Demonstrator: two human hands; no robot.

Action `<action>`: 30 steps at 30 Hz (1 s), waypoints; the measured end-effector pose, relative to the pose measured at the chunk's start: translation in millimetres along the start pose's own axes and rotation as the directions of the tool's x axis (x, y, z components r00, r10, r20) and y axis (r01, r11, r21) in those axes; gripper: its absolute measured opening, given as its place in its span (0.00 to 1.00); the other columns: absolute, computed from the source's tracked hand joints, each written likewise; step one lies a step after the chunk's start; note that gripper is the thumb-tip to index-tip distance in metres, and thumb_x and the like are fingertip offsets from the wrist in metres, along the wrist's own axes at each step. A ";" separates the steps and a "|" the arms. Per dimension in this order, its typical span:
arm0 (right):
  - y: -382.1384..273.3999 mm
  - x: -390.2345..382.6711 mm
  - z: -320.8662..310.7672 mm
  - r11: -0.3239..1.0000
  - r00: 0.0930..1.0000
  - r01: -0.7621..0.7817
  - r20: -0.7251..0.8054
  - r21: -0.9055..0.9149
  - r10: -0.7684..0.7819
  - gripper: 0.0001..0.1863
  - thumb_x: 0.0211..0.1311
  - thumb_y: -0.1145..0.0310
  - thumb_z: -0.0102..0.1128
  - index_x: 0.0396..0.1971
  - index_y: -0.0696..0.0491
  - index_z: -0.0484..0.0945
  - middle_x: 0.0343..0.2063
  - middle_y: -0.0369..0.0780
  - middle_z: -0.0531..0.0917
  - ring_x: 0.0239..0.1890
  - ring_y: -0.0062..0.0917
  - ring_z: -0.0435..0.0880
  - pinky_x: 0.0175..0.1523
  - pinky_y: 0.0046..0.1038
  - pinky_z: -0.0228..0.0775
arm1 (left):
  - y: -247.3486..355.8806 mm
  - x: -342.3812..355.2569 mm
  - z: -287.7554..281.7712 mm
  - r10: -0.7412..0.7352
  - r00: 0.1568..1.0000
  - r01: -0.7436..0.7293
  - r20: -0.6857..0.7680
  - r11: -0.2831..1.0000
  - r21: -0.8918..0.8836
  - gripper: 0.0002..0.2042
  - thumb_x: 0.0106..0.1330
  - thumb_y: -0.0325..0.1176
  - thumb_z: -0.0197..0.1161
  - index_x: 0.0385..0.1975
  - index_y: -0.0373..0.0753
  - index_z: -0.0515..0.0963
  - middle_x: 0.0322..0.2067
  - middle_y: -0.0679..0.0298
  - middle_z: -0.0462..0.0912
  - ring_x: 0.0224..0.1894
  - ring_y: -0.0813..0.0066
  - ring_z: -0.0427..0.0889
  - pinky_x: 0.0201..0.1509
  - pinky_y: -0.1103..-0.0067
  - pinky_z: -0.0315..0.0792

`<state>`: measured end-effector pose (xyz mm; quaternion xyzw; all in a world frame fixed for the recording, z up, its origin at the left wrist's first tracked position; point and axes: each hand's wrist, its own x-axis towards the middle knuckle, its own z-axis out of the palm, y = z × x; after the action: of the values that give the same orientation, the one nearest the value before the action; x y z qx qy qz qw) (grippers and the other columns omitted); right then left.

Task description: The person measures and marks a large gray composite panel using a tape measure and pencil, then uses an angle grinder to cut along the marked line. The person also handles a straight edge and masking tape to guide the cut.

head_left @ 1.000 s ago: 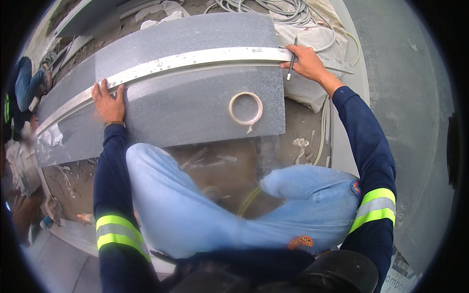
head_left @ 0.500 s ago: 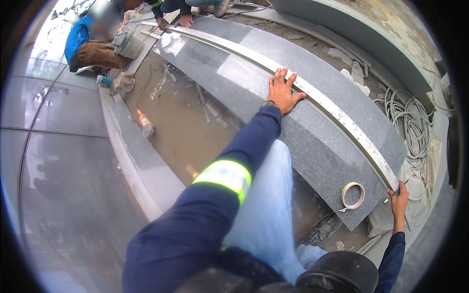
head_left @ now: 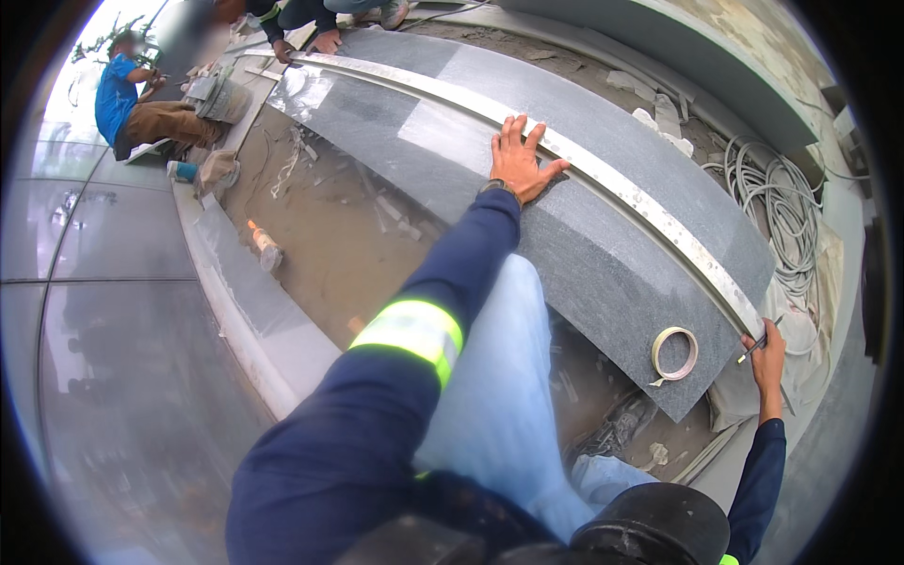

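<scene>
A long pale metal straightedge (head_left: 631, 193) lies lengthwise over a grey stone slab (head_left: 612, 282), looking bowed in this wide view. My left hand (head_left: 523, 165) presses flat at its near edge, fingers spread, thumb out over the slab. At the right end my right hand (head_left: 769, 363) closes around the straightedge's tip, with a thin dark pencil (head_left: 750, 352) between the fingers. A roll of masking tape (head_left: 692, 356) rests on the slab near that end. At the far end, a co-worker's dark-gloved or shaded hand (head_left: 283, 50) touches the straightedge; another hand (head_left: 327, 41) leans on the slab.
A person in a blue shirt (head_left: 116, 92) sits at far left by a bucket (head_left: 222, 100). A coil of grey cable (head_left: 786, 221) lies at right, below a long grey panel (head_left: 650, 58). An orange-topped tool (head_left: 266, 248) lies on the muddy ground near glossy dark tiles (head_left: 132, 348).
The whole view has shifted a little, so the slab and straightedge appear slightly further left. Both my hands keep their places on them.
</scene>
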<state>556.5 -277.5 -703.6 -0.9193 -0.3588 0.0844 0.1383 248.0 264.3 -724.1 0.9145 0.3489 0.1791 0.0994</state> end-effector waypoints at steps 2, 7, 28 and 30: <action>-2.7 1.0 -2.7 0.999 0.999 0.035 -0.009 0.030 -0.035 0.32 0.51 0.55 0.74 0.52 0.58 0.77 0.44 0.51 0.82 0.48 0.48 0.78 0.55 0.42 0.67 | 2.4 12.9 14.1 0.008 1.000 -0.008 0.015 1.000 -0.009 0.36 0.64 0.66 0.58 0.67 0.51 0.67 0.69 0.53 0.55 0.75 0.52 0.47 0.77 0.53 0.43; -26.2 24.0 -11.8 0.989 0.988 0.149 0.052 -0.019 -0.148 0.33 0.52 0.45 0.73 0.46 0.57 0.79 0.38 0.52 0.84 0.44 0.49 0.81 0.51 0.44 0.71 | -61.0 13.2 30.1 0.035 0.994 -0.028 -0.104 0.997 0.069 0.29 0.63 0.62 0.62 0.58 0.52 0.77 0.63 0.55 0.68 0.69 0.55 0.61 0.72 0.56 0.52; -118.4 -26.0 -26.8 0.865 0.845 0.476 -0.353 0.156 -0.401 0.10 0.63 0.66 0.60 0.39 0.55 0.81 0.31 0.41 0.85 0.29 0.36 0.84 0.36 0.33 0.77 | -57.9 32.3 28.6 -0.108 0.994 0.110 -0.026 0.991 0.082 0.51 0.50 0.76 0.63 0.69 0.44 0.67 0.70 0.39 0.57 0.75 0.39 0.50 0.75 0.53 0.50; -150.8 -20.5 -8.2 0.806 0.813 0.560 -0.312 0.192 -0.491 0.10 0.63 0.66 0.60 0.39 0.56 0.81 0.31 0.41 0.85 0.30 0.35 0.85 0.37 0.34 0.78 | -58.8 34.1 28.3 -0.137 0.991 0.137 -0.006 0.986 0.096 0.52 0.48 0.77 0.64 0.69 0.45 0.67 0.72 0.42 0.55 0.75 0.40 0.49 0.74 0.50 0.52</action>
<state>447.7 -186.8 -647.2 -0.7572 -0.5655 -0.0239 0.3259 247.4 329.0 -759.2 0.8922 0.4190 0.1545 0.0674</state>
